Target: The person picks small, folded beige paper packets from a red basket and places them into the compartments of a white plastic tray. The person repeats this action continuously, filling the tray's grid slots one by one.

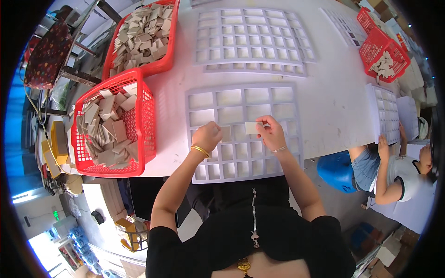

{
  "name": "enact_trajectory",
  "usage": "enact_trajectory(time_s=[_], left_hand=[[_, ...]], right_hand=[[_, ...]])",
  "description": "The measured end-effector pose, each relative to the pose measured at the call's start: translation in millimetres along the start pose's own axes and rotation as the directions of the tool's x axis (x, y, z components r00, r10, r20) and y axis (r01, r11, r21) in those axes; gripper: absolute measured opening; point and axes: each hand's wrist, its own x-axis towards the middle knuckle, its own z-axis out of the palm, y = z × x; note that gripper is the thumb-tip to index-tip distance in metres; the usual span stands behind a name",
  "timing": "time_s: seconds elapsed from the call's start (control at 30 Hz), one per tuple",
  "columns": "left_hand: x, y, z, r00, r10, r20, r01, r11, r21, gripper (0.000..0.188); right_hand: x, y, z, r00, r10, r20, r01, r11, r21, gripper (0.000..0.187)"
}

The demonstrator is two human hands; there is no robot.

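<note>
A white grid tray [241, 179] with many square and rectangular compartments lies in front of me, its near edge at the table's edge. Over its middle, my left hand [207, 135] pinches a small grey-beige tile [225, 134] at its side. Opposite it, my right hand [271, 133] grips a paler rectangular tile [252, 128] between thumb and fingers. The two tiles are apart, both above the middle rows. Whether either one touches the tray I cannot tell. The larger compartments are in the far rows, the smaller ones nearer me.
Two red baskets stand at the left, a near one [149, 125] and a far one [174, 32], both heaped with tiles. More grid trays [250, 61] are stacked beyond mine on the white table [331, 111]. Another person [394, 178] works at the right beside a tray and red baskets [378, 48].
</note>
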Motion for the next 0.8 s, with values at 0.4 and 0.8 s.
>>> enact_trajectory(time_s=[0.4,0.8], left_hand=[[-13.9,-7.9,8.0,0.988,0.12,0.094,-0.144,0.936,0.322,0.011],[-9.4,0.2,9.9,0.97,0.192,0.15,-0.239,0.868,0.435,0.023]], right_hand=[[28.8,13.0,14.4,0.954,-0.236,0.184,0.293,0.859,-0.419,0.014],[40.0,17.2,27.5,0.908,-0.234,0.348,0.394,0.758,-0.52,0.014]])
